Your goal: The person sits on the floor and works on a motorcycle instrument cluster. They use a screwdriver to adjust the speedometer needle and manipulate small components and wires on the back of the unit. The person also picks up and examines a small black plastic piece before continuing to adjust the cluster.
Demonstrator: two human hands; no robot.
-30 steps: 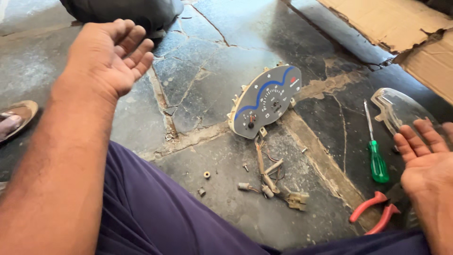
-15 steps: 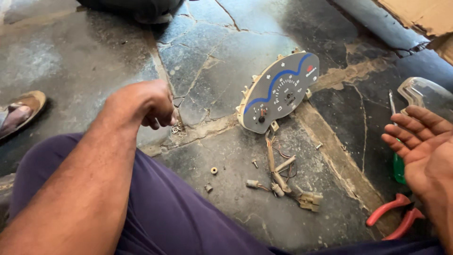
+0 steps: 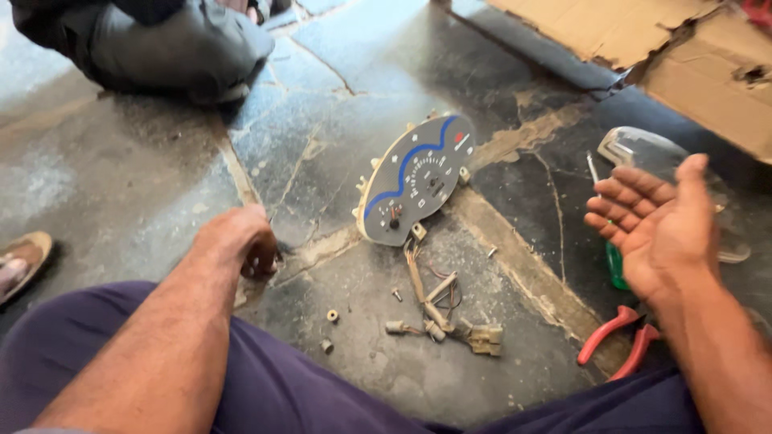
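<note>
Bare stone floor (image 3: 121, 185) is under my left hand (image 3: 237, 241), which is curled closed with knuckles down on a crack; whether it pinches something small there, I cannot tell. My right hand (image 3: 663, 225) is open, palm up, holding nothing, above the green screwdriver (image 3: 616, 272) and near the red pliers (image 3: 623, 337). Between both hands, well apart from each, lies the grey-blue instrument cluster (image 3: 414, 181), face up and tilted on the floor. Its clear cover (image 3: 643, 157) is already off and lies behind my right hand. The wire connectors (image 3: 454, 325) hang loose, and small screws (image 3: 331, 316) lie scattered. I judge the dismantling about halfway; the dial is untouched.
</note>
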